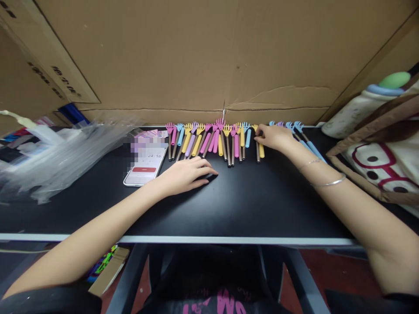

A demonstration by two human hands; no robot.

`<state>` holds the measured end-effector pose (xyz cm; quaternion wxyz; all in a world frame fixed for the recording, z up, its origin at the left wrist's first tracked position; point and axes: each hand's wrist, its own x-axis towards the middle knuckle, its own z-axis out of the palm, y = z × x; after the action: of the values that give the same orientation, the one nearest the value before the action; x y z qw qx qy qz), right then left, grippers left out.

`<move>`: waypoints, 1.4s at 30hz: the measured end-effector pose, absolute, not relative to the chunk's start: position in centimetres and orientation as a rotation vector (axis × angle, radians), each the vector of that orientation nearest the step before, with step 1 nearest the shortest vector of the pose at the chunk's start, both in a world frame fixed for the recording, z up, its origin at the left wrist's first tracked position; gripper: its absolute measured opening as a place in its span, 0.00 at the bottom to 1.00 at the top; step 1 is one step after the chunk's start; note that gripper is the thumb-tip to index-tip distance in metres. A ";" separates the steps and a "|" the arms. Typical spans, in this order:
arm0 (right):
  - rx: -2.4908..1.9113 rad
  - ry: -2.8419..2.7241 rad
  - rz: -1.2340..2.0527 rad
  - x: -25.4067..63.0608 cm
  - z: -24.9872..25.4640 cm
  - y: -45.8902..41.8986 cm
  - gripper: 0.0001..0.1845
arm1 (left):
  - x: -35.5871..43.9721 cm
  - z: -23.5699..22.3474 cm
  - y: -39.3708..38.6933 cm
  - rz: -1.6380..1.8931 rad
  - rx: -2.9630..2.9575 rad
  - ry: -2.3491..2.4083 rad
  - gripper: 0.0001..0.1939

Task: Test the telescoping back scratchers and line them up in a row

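Note:
A row of several small back scratchers (209,139) with pink, blue, yellow and purple hand-shaped heads and grips lies along the back of the black table (248,200). My right hand (273,136) reaches to the right end of the row, its fingers closed on the head of a yellow scratcher (261,150). A few blue scratchers (303,137) lie apart, behind that wrist. My left hand (186,174) rests palm down on the table just in front of the row, fingers stretched flat, holding nothing.
A phone (145,168) showing a timer lies left of my left hand. Crumpled clear plastic bags (62,152) fill the left side. A patterned tote bag (382,157) stands at right. Cardboard sheets (209,56) wall the back.

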<state>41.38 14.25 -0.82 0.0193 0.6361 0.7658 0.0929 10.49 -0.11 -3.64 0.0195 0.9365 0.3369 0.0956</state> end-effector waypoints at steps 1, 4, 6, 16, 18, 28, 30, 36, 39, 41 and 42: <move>1.954 2.382 0.327 41.7 -0.9 13.8 0.17 | 10.5 -3.6 -0.1 0.296 2.906 1.047 0.16; 1.914 2.379 0.389 42.8 -0.9 12.3 0.16 | 10.5 -3.6 -0.2 0.305 2.911 1.045 0.16; 1.897 2.360 0.381 43.5 -0.8 11.2 0.16 | 10.6 -3.7 -0.2 0.315 2.917 1.047 0.16; 1.827 2.451 0.253 45.8 -1.0 4.5 0.14 | 10.6 -3.7 -0.2 0.333 2.925 1.038 0.15; 1.801 2.478 0.244 45.9 -1.0 3.2 0.13 | 10.6 -3.7 -0.2 0.335 2.925 1.035 0.15; 1.377 2.774 0.402 44.0 -0.9 -3.1 0.08 | 10.5 -3.6 -0.2 0.355 2.932 1.039 0.14; 1.251 2.840 0.456 43.5 -0.9 -3.8 0.08 | 10.6 -3.5 -0.3 0.357 2.932 1.041 0.13; 1.021 2.964 0.571 42.4 -0.8 -4.7 0.07 | 10.5 -3.1 -0.2 0.365 2.958 1.017 0.10; 0.957 3.008 0.498 41.6 -0.7 -4.6 0.07 | 10.2 -2.8 0.0 0.355 3.012 1.013 0.10; 0.910 3.027 0.441 40.9 -0.6 -4.3 0.07 | 9.9 -2.4 0.0 0.382 3.065 1.026 0.10; 0.887 3.032 0.416 40.5 -0.6 -4.2 0.07 | 9.7 -2.2 -0.1 0.412 3.090 1.031 0.11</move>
<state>40.54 -4.18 -0.56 -0.0224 0.2784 0.9513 0.1304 9.74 -0.07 -2.19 -0.0710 0.9387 0.3133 0.1252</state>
